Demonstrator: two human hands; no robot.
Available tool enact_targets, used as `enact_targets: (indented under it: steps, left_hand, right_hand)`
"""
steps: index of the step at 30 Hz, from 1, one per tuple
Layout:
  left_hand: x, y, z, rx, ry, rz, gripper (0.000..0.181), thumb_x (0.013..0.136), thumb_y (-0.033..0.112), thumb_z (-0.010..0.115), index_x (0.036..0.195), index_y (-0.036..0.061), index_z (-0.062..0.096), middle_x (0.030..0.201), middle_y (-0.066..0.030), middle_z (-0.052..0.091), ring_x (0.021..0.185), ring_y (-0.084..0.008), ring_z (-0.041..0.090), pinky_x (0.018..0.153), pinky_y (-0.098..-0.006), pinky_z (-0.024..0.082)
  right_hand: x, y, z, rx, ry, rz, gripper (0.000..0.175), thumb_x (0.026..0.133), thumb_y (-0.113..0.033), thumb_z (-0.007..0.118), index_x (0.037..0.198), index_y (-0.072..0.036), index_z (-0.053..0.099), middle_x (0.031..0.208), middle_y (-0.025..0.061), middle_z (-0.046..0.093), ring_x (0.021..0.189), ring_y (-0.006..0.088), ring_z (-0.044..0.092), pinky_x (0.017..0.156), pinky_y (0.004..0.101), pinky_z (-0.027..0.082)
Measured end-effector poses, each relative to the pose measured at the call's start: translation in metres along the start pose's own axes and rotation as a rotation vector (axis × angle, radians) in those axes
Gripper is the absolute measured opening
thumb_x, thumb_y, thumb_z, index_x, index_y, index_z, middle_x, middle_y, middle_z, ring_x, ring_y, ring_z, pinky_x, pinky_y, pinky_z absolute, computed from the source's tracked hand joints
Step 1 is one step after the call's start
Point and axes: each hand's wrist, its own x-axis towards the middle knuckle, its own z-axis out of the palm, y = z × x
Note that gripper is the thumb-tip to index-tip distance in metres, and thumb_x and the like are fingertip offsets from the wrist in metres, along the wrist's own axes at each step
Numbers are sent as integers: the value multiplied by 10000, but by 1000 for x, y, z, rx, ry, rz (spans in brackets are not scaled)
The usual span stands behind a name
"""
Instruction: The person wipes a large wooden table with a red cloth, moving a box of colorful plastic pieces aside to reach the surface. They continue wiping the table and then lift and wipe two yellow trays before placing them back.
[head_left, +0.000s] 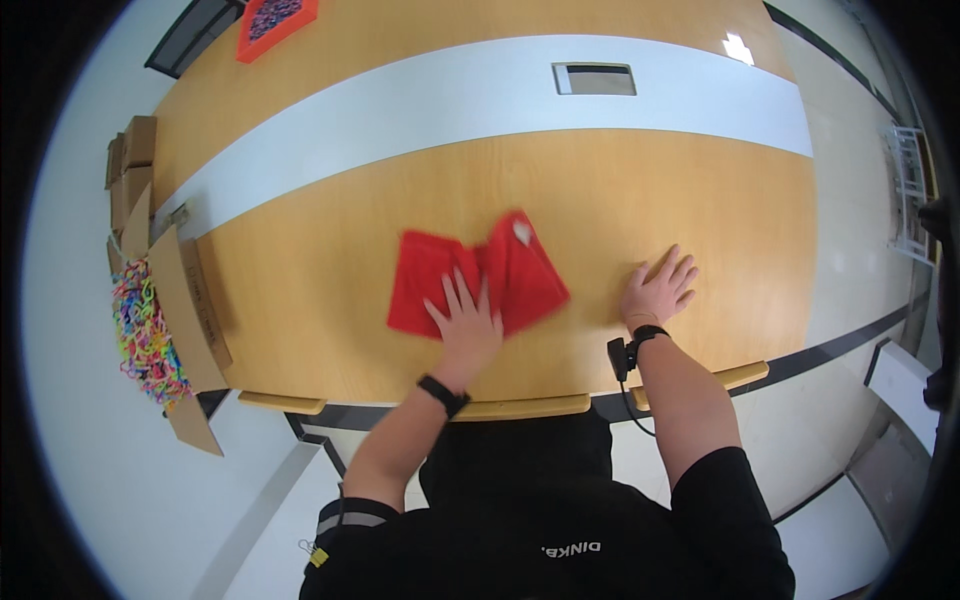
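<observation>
A red cloth (525, 289) lies spread on the wooden table (705, 187) in front of me, slightly bunched along its middle. It has a small white tag (522, 232) near its far right corner. Flat on the cloth's near middle rests my left hand (469, 326), palm down with fingers apart. To the right, my right hand (660, 289) lies palm down on the bare tabletop, fingers spread, apart from the cloth. Both wrists wear black bands, and a small black device with a cable hangs at the right one.
An open cardboard box (187, 300) full of colourful strands stands off the table's left edge, with stacked cartons (139, 142) behind it. An orange tray (279, 46) of small pieces sits at the far left. A white strip (450, 90) with a rectangular cutout (600, 79) crosses the table.
</observation>
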Motion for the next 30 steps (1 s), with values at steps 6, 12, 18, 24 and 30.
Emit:
enact_targets:
  steps: [6,12,18,24,30]
  left_hand:
    - [-93,0,2,-128,-378,36,773,915,509,613,1583,206,370,1666,-292,100,1539,-494,60,1072,-835,57]
    - [62,-79,-23,-152,-139,47,925,838,576,692,1614,277,286,1687,-244,64,1545,-487,14,1092,-826,26]
    - [183,-110,-48,-145,27,47,864,948,585,572,1640,254,175,1693,-235,25,1550,-474,-4,1112,-800,38]
    - [62,-119,-10,-71,-63,267,814,899,588,622,1581,221,371,1680,-244,115,1546,-473,62,1103,-812,41]
    - [-102,-157,9,-69,-324,503,690,864,524,687,1498,325,500,1661,-223,211,1540,-460,125,1123,-800,36]
  right_hand:
    - [0,-2,-1,-24,-7,7,731,984,-422,474,1620,-154,233,1681,180,179,1562,376,107,1230,590,97]
    - [1,2,1,-1,-8,3,695,1008,-445,439,1617,-165,257,1681,171,192,1564,361,114,1228,589,103]
    - [3,10,14,-3,91,-7,662,1013,-467,426,1601,-186,312,1671,156,237,1561,348,142,1226,580,124]
    - [7,13,21,-30,157,-13,637,1012,-465,428,1586,-201,346,1664,122,268,1553,330,178,1223,578,153]
    - [9,16,24,-55,157,1,634,1014,-479,416,1589,-224,340,1668,106,268,1553,311,191,1221,580,173]
